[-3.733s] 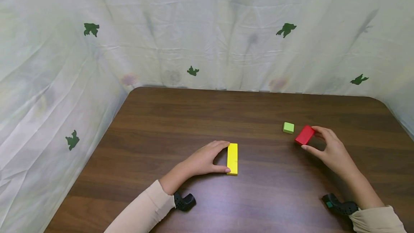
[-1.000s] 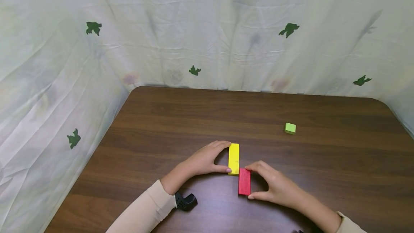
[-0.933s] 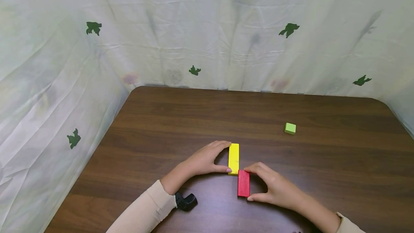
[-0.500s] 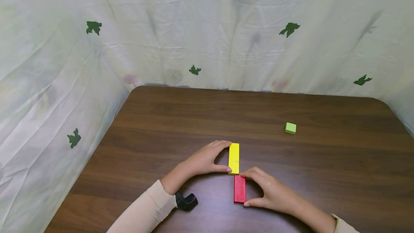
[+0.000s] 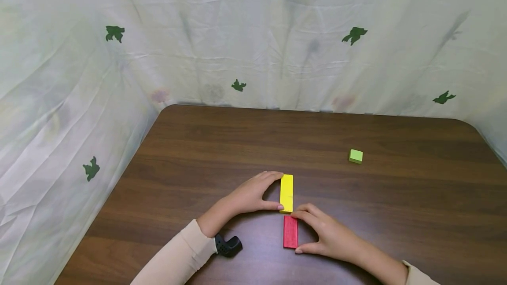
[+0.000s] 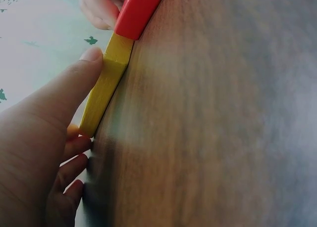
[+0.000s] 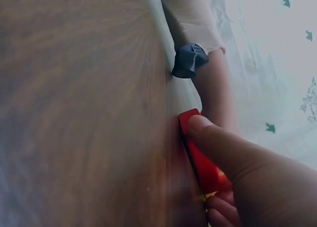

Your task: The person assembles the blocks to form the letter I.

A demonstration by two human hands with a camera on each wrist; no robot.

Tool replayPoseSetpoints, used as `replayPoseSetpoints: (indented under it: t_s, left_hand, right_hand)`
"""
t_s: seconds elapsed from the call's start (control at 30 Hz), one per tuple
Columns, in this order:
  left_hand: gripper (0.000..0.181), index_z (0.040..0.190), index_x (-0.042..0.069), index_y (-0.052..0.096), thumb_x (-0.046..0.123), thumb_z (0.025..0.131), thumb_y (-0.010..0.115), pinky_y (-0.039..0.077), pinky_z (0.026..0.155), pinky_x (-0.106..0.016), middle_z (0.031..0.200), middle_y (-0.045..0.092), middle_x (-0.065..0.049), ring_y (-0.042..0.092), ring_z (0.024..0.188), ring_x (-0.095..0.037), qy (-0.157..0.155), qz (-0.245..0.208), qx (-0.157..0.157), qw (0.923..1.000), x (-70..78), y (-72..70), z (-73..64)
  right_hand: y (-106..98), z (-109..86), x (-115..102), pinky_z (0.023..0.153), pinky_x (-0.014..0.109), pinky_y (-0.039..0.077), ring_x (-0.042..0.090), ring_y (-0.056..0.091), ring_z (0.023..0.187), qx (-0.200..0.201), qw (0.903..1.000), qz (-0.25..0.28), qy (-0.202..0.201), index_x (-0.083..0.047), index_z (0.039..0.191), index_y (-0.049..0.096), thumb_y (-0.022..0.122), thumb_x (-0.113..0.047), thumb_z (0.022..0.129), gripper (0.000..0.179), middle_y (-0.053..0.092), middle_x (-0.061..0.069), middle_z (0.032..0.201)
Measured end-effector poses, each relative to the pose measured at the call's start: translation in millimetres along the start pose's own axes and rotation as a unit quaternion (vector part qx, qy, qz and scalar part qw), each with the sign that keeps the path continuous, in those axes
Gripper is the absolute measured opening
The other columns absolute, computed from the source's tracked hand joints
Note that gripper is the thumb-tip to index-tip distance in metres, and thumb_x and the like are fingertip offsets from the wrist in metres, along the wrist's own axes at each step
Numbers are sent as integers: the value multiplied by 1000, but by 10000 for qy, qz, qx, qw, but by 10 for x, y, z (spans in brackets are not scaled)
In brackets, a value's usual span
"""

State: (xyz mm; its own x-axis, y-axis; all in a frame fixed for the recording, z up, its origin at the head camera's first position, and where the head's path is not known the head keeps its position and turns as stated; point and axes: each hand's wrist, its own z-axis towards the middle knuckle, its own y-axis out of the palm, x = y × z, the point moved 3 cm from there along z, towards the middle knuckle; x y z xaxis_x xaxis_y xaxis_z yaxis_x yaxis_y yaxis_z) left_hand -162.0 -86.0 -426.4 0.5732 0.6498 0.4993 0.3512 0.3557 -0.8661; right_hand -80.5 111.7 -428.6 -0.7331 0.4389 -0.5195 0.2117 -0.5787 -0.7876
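A long yellow block lies on the table in the head view, and my left hand grips it by its two ends between thumb and fingers. Just on the near side of it is a shorter red block, roughly in line lengthwise. My right hand pinches that red block by its ends, from the right. The left wrist view has the red block right at the end of the yellow block. In the right wrist view, my thumb presses the near end of the red block.
A small light green block stands farther back on the right of the brown wooden table. Pale cloth with green bird-like shapes hangs behind the table and along its left side. A black wrist camera sits under my left wrist.
My right hand has carried the red block from beside the green block to the yellow block's near end, lately shifting it left and towards me. My left hand has stayed on the yellow block.
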Motion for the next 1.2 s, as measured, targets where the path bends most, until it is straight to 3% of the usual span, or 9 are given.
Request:
replayPoseSetpoints:
  t_s: [0.23,0.43,0.93,1.2]
  left_hand:
    - [85,139,12,31,61,75,57,31,100,-36,137,37,-2,32,125,-16,-5,32,-58,10000,14,-4,-3]
    - [86,141,14,26,61,76,55,30,100,-38,140,33,-1,30,127,-17,4,-101,-71,9999,17,-26,-52]
    - [64,136,19,41,50,82,57,34,97,-38,137,37,-4,33,124,-19,368,219,-154,9990,139,-49,-221]
    - [63,135,18,42,48,82,58,33,98,-37,136,37,-3,33,124,-18,295,140,-131,9994,138,-24,-233]
  right_hand:
    - [1,3,-11,85,31,44,10,47,104,-91,9999,88,91,-13,125,48,71,-46,71,68,40,-7,120]
    - [-5,4,-21,84,31,45,11,46,104,-97,9997,199,58,-18,120,48,71,-40,75,55,39,-6,120]
    - [-7,1,-18,78,26,45,8,47,96,100,9995,179,-245,-16,118,54,71,-36,76,49,40,-5,113]
    - [9,20,-5,76,19,42,7,45,94,265,9987,-13,-446,-15,118,56,71,-37,75,50,41,-5,109]
